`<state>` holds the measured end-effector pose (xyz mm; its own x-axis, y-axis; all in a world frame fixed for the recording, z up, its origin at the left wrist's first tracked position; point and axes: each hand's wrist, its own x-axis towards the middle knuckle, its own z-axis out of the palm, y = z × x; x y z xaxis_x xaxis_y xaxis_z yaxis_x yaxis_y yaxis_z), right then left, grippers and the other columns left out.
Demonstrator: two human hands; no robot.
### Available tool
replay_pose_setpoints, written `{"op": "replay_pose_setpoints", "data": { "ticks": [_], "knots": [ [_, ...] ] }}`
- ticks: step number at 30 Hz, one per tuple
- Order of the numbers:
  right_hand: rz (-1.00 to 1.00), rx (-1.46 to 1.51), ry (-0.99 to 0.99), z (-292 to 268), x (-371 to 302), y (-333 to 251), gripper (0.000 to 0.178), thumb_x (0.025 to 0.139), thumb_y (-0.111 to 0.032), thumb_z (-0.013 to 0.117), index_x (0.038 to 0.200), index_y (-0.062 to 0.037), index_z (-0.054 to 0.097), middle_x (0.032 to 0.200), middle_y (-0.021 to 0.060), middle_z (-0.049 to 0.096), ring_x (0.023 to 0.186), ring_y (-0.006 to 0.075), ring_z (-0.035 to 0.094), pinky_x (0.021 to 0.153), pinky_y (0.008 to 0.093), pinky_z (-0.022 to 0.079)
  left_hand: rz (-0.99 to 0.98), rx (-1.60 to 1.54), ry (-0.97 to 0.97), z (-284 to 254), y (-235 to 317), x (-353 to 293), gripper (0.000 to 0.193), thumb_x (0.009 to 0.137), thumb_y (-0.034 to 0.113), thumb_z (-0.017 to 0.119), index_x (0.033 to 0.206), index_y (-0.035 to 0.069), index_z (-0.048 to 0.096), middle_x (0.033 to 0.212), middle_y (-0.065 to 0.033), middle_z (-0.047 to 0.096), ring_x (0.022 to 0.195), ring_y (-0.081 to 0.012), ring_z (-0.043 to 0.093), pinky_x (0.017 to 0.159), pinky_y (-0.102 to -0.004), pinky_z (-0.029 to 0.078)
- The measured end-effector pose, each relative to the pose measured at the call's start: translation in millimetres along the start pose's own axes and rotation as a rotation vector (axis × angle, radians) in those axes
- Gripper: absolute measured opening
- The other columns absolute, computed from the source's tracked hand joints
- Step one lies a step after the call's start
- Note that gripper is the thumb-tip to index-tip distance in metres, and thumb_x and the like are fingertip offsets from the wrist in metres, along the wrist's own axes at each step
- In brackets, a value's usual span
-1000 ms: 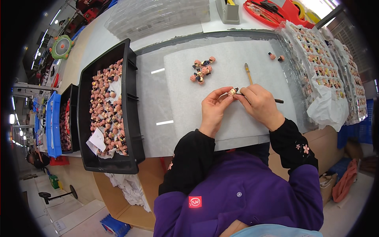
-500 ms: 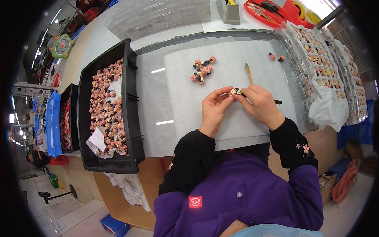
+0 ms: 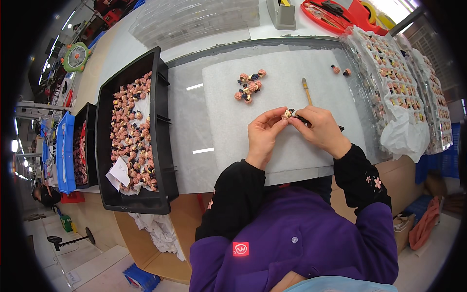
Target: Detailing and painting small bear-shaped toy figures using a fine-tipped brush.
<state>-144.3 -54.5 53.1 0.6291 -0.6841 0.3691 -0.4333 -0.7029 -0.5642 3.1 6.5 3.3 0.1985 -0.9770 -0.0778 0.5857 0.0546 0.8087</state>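
Note:
Over a white paper sheet, my left hand pinches a small figurine with pink, cream and dark parts. My right hand is closed round a slim black pen-like tool. The tool's front end meets or nearly meets the figurine, and its back end pokes out past the hand; the exact tip is too small to make out. Beyond my right hand lies a brush with a wooden handle. Several similar pink-and-dark figurines sit in a cluster farther off on the sheet.
At left stands a black crate holding many figurines, beside a blue bin. Two loose figurines lie at far right, near clear trays of figurines. Stacked clear plastic trays and a red tool holder stand behind.
The black tool has tilted slightly in my right hand, with more of its front showing near the figurine. My left hand keeps the figurine in nearly the same place.

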Motion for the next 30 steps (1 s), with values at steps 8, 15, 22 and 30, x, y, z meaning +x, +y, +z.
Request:
{"op": "replay_pose_setpoints", "data": {
  "ticks": [8, 15, 22, 30],
  "knots": [
    [-0.008, 0.046, -0.039, -1.6, 2.4, 1.8, 0.017, 0.079, -0.017, 0.065, 0.077, -0.0002, 0.062, 0.069, 0.0119, 0.06, 0.06, 0.0276, 0.058, 0.054, 0.0348, 0.045, -0.004, 0.022, 0.02, 1.0, 0.9, -1.1, 0.027, 0.08, -0.008, 0.059, 0.107, -0.005, 0.06, 0.101, -0.0121, 0.064, 0.093, -0.0157, 0.061, 0.085, -0.0267, 0.049],
    [0.044, 0.102, -0.027, -1.2, 1.6, 2.7, 0.018, 0.079, -0.016, 0.066, 0.078, 0.0014, 0.063, 0.066, 0.0127, 0.06, 0.055, 0.0256, 0.056, 0.051, 0.0327, 0.043, 0.001, 0.023, 0.022, 1.8, 0.3, 0.0, 0.027, 0.079, -0.008, 0.059, 0.106, -0.005, 0.06, 0.1, -0.0119, 0.064, 0.092, -0.0155, 0.061, 0.084, -0.0265, 0.049],
    [0.086, 0.166, -0.032, 0.1, 2.0, 2.6, 0.018, 0.079, -0.016, 0.067, 0.078, 0.002, 0.063, 0.064, 0.0125, 0.059, 0.052, 0.023, 0.054, 0.049, 0.031, 0.043, 0.006, 0.026, 0.028, 1.0, 0.7, -0.8, 0.027, 0.079, -0.008, 0.06, 0.106, -0.005, 0.06, 0.1, -0.0117, 0.064, 0.091, -0.0153, 0.061, 0.084, -0.0264, 0.049],
    [0.054, 0.125, -0.035, 0.9, 1.5, 6.1, 0.016, 0.078, -0.014, 0.069, 0.081, 0.0011, 0.064, 0.064, 0.0108, 0.059, 0.051, 0.0178, 0.053, 0.048, 0.0277, 0.041, 0.004, 0.025, 0.02, 0.5, 0.4, -0.1, 0.027, 0.079, -0.008, 0.06, 0.106, -0.005, 0.06, 0.1, -0.0115, 0.064, 0.092, -0.0156, 0.061, 0.085, -0.027, 0.049]
  ]
}}
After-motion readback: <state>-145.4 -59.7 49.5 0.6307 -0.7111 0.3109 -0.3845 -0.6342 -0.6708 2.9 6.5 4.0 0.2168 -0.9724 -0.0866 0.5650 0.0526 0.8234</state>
